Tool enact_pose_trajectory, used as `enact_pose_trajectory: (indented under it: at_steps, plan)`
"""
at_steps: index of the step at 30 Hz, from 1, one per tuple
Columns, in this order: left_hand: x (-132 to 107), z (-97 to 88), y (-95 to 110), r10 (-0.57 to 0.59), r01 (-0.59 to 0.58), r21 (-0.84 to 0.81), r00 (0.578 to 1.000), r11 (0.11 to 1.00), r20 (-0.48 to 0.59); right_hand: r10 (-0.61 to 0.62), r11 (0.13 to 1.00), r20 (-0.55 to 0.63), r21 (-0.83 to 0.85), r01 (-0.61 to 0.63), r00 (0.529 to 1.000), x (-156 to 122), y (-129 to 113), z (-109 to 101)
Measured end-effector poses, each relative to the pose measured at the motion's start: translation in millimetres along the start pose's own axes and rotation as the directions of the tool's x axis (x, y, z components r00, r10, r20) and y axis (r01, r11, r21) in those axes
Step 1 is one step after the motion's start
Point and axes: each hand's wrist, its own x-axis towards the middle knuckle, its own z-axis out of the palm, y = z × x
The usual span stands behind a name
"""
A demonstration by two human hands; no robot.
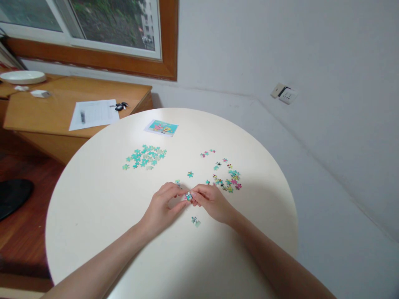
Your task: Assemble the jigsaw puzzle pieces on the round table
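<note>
Left hand [162, 206], right hand [213, 202] and forearms [106, 263] bare

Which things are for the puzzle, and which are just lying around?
For the puzzle: held pieces pinched between left hand and right hand; teal pile; mixed-colour pile; small cluster; picture card.

Just lying about: paper sheet, keys and white dish on the wooden desk.
</note>
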Motion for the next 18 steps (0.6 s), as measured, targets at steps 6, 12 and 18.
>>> enact_pose_trajectory:
  at_steps: [6,12,18]
  plan:
    - [-1.4,0.7,-2.6,-0.007,0.007,0.000,1.000,1.000,0.009,0.008,1.000,0.003,0.016,-0.008,1.000,-0.6,-2.0,-0.9]
    - [-1.6,0.0,-2.0,-0.019,0.019,0.004,1.000,1.000,0.001,0.026,0.999,-0.009,0.033,-0.026,1.000,-0.6,-3.5,-2.2]
    - [-1.3,0.0,-2.4,-0.043,0.043,0.001,0.999,0.999,-0.027,0.032,0.997,0.007,0.066,-0.032,0.999,-0.7,-5.3,-2.9]
